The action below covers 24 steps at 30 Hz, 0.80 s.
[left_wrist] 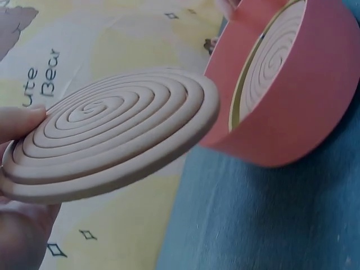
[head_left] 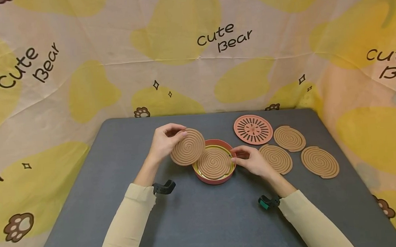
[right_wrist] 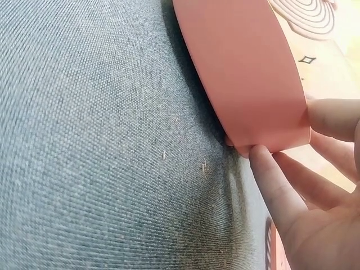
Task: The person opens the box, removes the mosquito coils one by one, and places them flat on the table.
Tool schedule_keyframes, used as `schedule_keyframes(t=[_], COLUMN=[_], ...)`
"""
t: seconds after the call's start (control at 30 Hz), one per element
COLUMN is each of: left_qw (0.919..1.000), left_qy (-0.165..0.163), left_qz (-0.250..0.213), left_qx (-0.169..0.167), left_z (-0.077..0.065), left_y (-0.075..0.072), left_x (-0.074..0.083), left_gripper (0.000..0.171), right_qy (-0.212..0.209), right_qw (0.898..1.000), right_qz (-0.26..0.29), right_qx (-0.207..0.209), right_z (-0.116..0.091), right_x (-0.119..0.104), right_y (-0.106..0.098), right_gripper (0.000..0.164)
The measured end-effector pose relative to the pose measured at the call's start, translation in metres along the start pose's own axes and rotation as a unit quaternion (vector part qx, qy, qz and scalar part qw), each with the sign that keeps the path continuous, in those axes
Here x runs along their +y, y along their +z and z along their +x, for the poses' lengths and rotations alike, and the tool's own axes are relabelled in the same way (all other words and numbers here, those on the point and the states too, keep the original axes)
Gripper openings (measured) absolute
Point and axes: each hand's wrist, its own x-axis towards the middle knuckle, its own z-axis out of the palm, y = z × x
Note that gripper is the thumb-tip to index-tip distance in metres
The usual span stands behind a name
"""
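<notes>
My left hand (head_left: 168, 142) pinches a brown mosquito coil (head_left: 187, 147) by its edge, thumb on its face. The coil is raised beside a round pink mosquito coil holder (head_left: 215, 182) and overlaps its left rim in the head view. In the left wrist view the held coil (left_wrist: 129, 129) is tilted and apart from the holder (left_wrist: 315, 107). Inside the holder lies another coil (head_left: 214, 163), within a yellowish ring. At the holder's right side, my right hand (head_left: 250, 160) grips the wall; in the right wrist view its fingers (right_wrist: 281, 188) touch the pink side (right_wrist: 247, 73).
A pink slotted lid (head_left: 253, 129) lies at the back right of the grey table (head_left: 203, 220). Three more coils rest near it: one right of the lid (head_left: 289, 138), one partly behind my right hand (head_left: 278, 159), one farthest right (head_left: 320, 162). Patterned cloth (head_left: 176, 27) hangs around the table.
</notes>
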Motion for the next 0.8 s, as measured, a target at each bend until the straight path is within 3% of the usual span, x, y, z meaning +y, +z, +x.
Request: schedule_keyframes(t=[0.3,0.43,0.67,0.8], left_qw=[0.9977,0.9958,0.991,0.9891], left_qy=[-0.034,-0.049,-0.094,-0.113], left_qz=[-0.023,-0.02,-0.026,-0.027], left_qx=[0.054,0.076,0.093,0.091], left_z=[0.0,0.004,0.004,0.001], left_y=[-0.021,-0.029,-0.034,-0.032], left_x=[0.005,-0.01,-0.037,-0.041], left_gripper=[0.025,0.027,0.032,0.031], right_qy=[0.003,0.004,0.006,0.004], right_qw=[1.0,1.0,1.0,1.0], right_qz=[-0.004,-0.002,0.0,-0.001], right_qx=[0.0,-0.004,-0.012,-0.012], right_z=[-0.001,-0.002,-0.011,-0.012], right_x=[-0.002,-0.009,-0.042,-0.045], right_y=[0.0,0.0,-0.004,-0.004], right_gripper=[0.037,0.037,0.036,0.035])
